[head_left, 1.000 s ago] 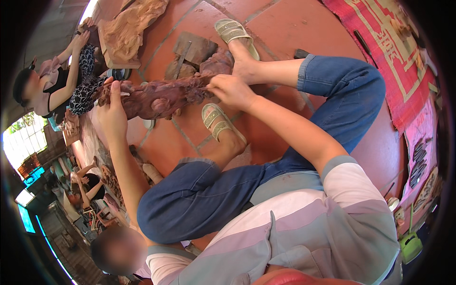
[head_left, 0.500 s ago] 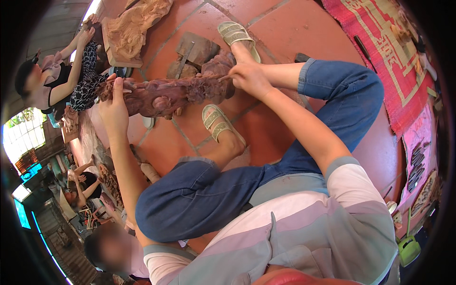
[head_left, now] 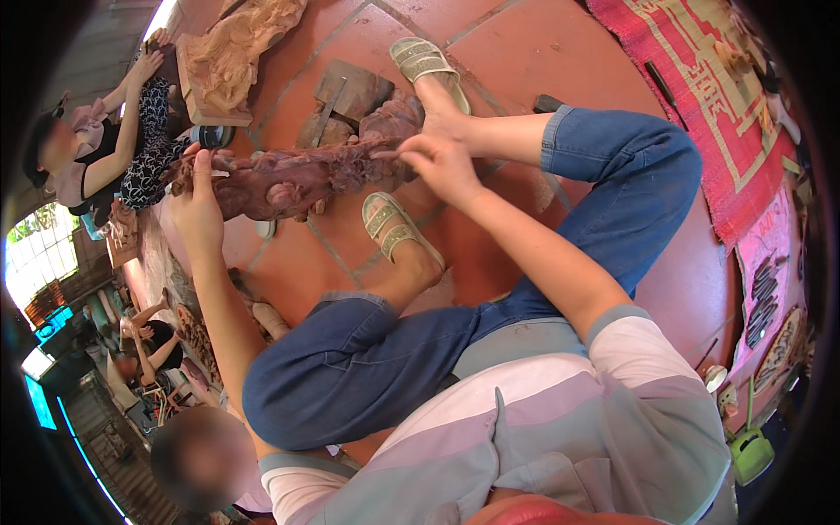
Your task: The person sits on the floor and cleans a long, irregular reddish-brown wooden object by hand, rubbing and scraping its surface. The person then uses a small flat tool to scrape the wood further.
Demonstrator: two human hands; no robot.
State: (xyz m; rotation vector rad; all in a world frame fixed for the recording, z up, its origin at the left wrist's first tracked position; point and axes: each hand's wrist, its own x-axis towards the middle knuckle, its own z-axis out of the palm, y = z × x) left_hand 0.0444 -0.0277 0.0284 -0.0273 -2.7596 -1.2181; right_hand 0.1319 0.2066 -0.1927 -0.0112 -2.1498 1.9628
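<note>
Over on the left I see a pale carving [head_left: 232, 61], made of light orange-brown wood, full of wavy folds, lying by the smooth red tiles [head_left: 534, 61]; next comes the long carving [head_left: 280, 191], dark reddish-brown wood, bumpy all over, with a round knob on its front and a frilly, curly part near its right end; behind it sit some rough brown blocks [head_left: 354, 87] with a thin flat bar [head_left: 328, 115] leaning on them; far to the right is a red mat [head_left: 665, 87] with tan line patterns, woven and flat.

The long carving is in front of the person, above the floor, between the two hands; its long side runs from left to right, its right end a bit farther away, and it gets thinner that way.

The left hand [head_left: 197, 212] grips the left end, thumb standing up along the front, forearm reaching almost straight out; the right hand [head_left: 444, 171] is bent at the right end, fingers curled in close to the thumb; I cannot tell if they pinch the wood or something thin.
</note>
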